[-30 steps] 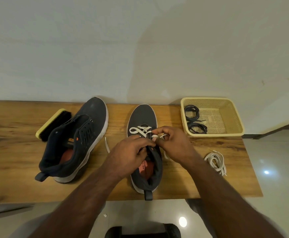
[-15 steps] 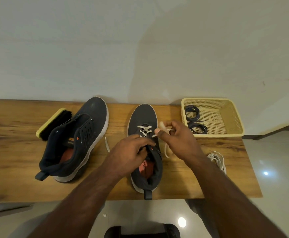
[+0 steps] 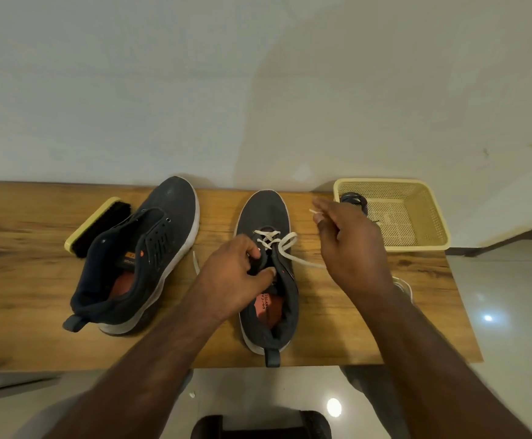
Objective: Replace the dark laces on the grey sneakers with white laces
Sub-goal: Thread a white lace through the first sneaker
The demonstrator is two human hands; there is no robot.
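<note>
Wooden bench [image 3: 21, 280] against a plain pale wall, glossy tile floor below. Right hand [image 3: 350, 248] is raised over the bench between the near sneaker and the basket, thumb and forefinger pinched together on the tip of the white lace [image 3: 287, 248]; the tip pokes out just left of the fingers, a bit motion-blurred. From the pinch the lace runs back under the hand, down-left to the right-side eyelets of the right sneaker [image 3: 266, 213]. Left hand [image 3: 236, 277] grips that sneaker's tongue and collar, fingers curled over the edge, thumb on the inner side, holding the shoe down. Lace is crossed through only the front few eyelet rows; the other free end lies on the bench just left of the shoe, partly hidden behind the left hand. Sneaker stands upright, toe toward the wall, heel tab at the bench's near edge. Left sneaker [image 3: 150, 242] sits well to the left, tilted onto its side, eyelets bare. Shoe brush [image 3: 97, 226] with yellow back lies behind it, touching or nearly so. Yellow basket [image 3: 429, 217] at the far right corner holds the dark laces [image 3: 353, 199], partly covered by the right hand. Spare white lace bundle [image 3: 402, 285] lies on the bench beside the right wrist, mostly hidden.
</note>
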